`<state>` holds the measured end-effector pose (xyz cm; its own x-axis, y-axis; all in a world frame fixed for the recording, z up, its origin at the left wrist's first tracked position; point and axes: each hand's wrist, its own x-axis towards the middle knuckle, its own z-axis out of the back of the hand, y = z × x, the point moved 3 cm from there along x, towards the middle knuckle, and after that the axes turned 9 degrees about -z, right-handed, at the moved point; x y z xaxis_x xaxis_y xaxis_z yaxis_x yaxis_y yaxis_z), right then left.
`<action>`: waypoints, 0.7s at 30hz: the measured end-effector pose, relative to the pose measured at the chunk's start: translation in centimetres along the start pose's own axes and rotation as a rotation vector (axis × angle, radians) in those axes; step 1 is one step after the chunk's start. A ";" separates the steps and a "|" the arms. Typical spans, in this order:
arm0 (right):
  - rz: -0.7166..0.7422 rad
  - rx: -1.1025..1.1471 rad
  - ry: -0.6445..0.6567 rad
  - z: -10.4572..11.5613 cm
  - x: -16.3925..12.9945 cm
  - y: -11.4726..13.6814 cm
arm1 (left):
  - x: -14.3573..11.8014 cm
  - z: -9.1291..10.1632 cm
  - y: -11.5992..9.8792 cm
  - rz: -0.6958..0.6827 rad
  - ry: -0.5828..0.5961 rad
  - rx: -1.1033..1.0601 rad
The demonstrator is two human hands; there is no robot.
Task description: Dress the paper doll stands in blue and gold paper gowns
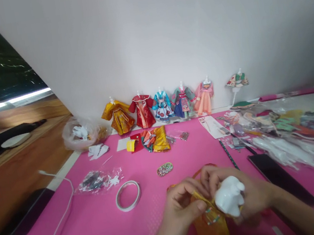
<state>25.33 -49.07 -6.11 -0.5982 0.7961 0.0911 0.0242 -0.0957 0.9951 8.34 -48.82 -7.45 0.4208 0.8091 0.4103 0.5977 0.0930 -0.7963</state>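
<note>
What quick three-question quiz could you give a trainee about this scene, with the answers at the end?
1. Multiple choice: What is the left hand pinching? a) a spoon; b) yellow cloth; c) a paintbrush.
2. True or false: The white tape ring lies to the left of that hand.
3. Count: How many small dressed forms line the white wall, including the one set apart at the right?

Key: 1 b; 2 true; 3 six.

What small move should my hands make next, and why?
Probably draw the yellow cloth up around the white torso: your left hand pinches an edge of it, your right hand holds the torso, whose top is bare.
</note>
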 end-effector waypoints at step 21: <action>-0.021 -0.145 -0.036 0.3 0.9 0.7 | 0.2 -0.1 0.6 -0.020 -0.108 -0.112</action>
<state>25.04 -48.30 -5.28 -0.5682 0.8195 0.0745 -0.1051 -0.1620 0.9812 8.83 -48.65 -7.79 0.3359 0.8661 0.3701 0.6801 0.0488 -0.7315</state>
